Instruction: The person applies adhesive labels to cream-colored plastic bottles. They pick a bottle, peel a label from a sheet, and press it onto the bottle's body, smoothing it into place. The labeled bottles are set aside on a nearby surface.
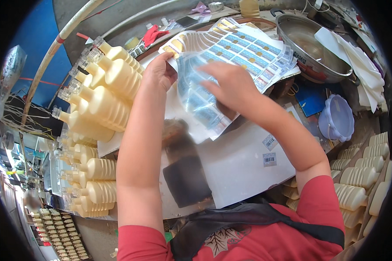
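A stack of label sheets [248, 50] printed in blue and gold lies fanned out at the far side of the table. My left hand [161, 71] is closed on the left edge of a sheet, with the thumb curled inward. Over the sheets passes my right hand [231, 85], smeared by motion, so its grip on anything does not show. Beneath it a blue-printed sheet [196, 93] looks lifted, bent and blurred. Two small barcode labels [269, 159] are on the white tabletop [231, 174] nearer to me. A dark patch [187, 182] marks the table's middle.
Cream ribbed bottles [104, 104] are stacked along the left, with more bottles [353, 195] at the lower right. A wide metal pan [309, 43] stands at the back right, near a white cloth or paper [357, 65]. A lavender basin [336, 118] sits lower down. A red cloth [153, 35] lies behind.
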Motion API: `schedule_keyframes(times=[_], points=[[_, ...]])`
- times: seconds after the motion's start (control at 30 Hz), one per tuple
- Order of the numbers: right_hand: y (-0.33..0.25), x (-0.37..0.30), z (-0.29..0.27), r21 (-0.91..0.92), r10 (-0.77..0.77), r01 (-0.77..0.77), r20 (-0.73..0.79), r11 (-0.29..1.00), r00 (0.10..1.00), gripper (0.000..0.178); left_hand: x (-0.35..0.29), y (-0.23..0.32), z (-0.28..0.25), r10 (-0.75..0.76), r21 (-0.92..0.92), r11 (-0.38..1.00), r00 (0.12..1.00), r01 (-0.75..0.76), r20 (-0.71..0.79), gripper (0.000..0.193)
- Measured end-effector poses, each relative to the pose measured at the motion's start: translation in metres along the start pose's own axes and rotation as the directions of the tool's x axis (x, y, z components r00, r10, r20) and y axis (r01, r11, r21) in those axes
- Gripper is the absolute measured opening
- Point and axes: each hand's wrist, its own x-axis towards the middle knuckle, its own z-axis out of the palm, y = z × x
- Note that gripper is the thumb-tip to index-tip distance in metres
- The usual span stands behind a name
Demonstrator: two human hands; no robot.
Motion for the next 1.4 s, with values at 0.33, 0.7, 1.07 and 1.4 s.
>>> schedule_keyframes(times=[0.33,0.7,1.07,1.4], points=[[0.041,0.06,0.029,-0.186,-0.182,0.175,-0.018,0.967,0.983,0.022,0.008,-0.005,0.002,0.093,-0.023,0.995,0.994,-0.092,0.052,0.018],[0.047,0.007,-0.038,-0.262,-0.095,0.109,0.068,0.959,0.993,0.006,-0.006,-0.013,-0.018,0.118,-0.01,0.993,0.984,-0.121,-0.129,0.039],[0.038,0.035,-0.068,-0.248,-0.227,0.187,-0.142,0.951,0.964,0.007,-0.108,-0.037,-0.006,0.147,0.612,0.576,0.805,-0.542,0.575,0.084],[0.041,0.044,-0.078,-0.086,-0.083,0.049,-0.448,0.995,0.89,0.03,-0.101,-0.055,-0.003,0.039,0.348,0.925,0.951,-0.151,0.308,0.051]])
